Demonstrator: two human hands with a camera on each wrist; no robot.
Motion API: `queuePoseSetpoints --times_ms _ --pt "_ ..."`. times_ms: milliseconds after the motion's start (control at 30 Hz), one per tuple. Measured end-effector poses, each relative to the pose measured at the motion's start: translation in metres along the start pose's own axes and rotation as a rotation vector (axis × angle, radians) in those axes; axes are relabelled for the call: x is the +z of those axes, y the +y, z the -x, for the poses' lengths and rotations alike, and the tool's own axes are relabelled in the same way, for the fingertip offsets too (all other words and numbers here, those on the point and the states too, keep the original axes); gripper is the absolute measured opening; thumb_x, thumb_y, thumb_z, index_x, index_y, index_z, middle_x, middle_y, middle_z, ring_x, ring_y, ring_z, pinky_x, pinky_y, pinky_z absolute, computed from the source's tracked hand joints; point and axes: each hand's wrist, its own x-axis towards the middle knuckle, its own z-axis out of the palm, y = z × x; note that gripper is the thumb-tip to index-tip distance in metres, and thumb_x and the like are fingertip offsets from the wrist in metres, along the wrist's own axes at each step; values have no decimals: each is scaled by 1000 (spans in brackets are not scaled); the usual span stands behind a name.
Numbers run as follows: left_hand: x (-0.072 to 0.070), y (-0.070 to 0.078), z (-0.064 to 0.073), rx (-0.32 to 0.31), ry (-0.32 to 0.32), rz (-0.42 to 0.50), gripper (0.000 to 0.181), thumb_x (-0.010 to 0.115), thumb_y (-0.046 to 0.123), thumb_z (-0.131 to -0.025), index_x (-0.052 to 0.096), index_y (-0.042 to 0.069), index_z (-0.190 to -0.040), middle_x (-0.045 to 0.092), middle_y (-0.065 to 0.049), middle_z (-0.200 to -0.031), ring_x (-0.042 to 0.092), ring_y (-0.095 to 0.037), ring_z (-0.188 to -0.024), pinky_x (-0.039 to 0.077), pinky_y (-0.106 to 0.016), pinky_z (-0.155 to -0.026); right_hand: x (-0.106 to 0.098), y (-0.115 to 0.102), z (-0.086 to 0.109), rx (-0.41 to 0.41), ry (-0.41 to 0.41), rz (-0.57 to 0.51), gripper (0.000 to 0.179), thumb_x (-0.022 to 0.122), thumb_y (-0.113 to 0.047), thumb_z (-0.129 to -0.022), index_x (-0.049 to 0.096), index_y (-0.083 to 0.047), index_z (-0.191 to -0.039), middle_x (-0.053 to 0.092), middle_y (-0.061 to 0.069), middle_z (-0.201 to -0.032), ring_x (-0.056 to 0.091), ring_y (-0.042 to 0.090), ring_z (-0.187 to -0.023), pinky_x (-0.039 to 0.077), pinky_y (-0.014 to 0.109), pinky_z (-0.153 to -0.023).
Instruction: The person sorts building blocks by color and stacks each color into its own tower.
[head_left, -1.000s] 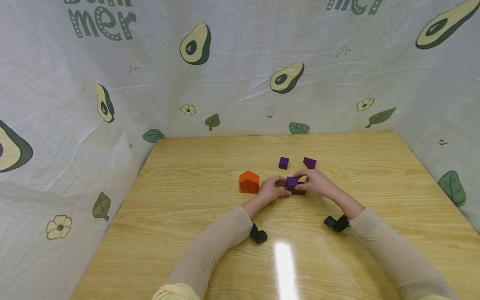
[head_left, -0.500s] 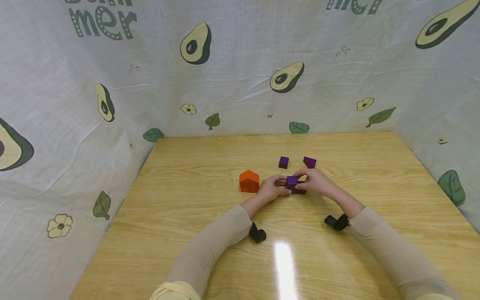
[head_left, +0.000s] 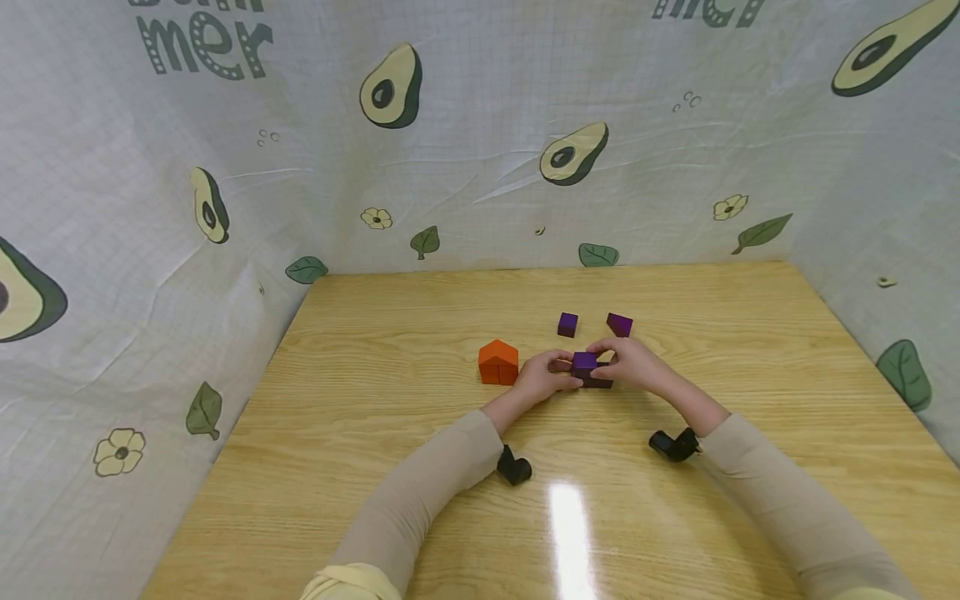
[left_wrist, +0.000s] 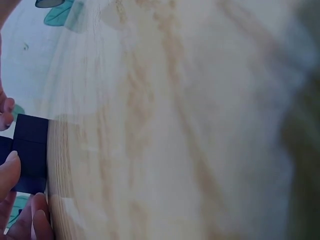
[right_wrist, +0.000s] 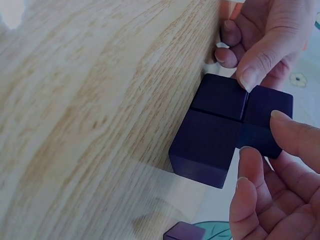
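Two purple cubes [right_wrist: 202, 142] sit side by side on the table, and another purple cube [right_wrist: 270, 107] stands on the left one. My right hand [head_left: 633, 364] pinches this upper cube between thumb and fingers. From the other side my left hand [head_left: 542, 377] grips the stack's left end, its thumb at the seam between upper and lower cube in the right wrist view. Its other fingers pass behind the blocks, partly hidden. The lower cubes [left_wrist: 31, 150] show at the left edge of the left wrist view.
Left of my left hand stands an orange block house [head_left: 498, 364] with a peaked top. Behind the stack lie a loose purple cube [head_left: 567, 325] and a slant-sided purple block [head_left: 619, 324]. A patterned cloth [head_left: 480, 167] rises at the table's far edge.
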Motion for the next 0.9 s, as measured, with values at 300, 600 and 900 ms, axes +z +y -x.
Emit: queuePoseSetpoints --times_ms 300,600,900 --pt "1 -1 0 7 0 -22 38 75 24 -75 62 18 -110 67 0 -105 58 -14 -101 43 -27 -87 0 -2 1 2 1 2 35 66 -6 -83 58 9 -113 60 24 -105 55 15 -67 47 26 -62" --pt "1 -2 0 18 4 -20 38 75 25 -76 63 17 -111 66 -1 -105 57 -14 -101 43 -27 -87 0 1 0 -12 -2 7 37 66 -7 -82 56 9 -115 59 26 -107 56 16 -69 48 29 -64" --pt "2 -2 -1 9 -2 -19 41 74 26 -76 62 16 -114 66 -1 -108 57 -15 -105 43 -29 -90 -19 7 -1 -42 20 1 46 67 -11 -82 52 9 -120 59 24 -109 50 14 -67 43 27 -59"
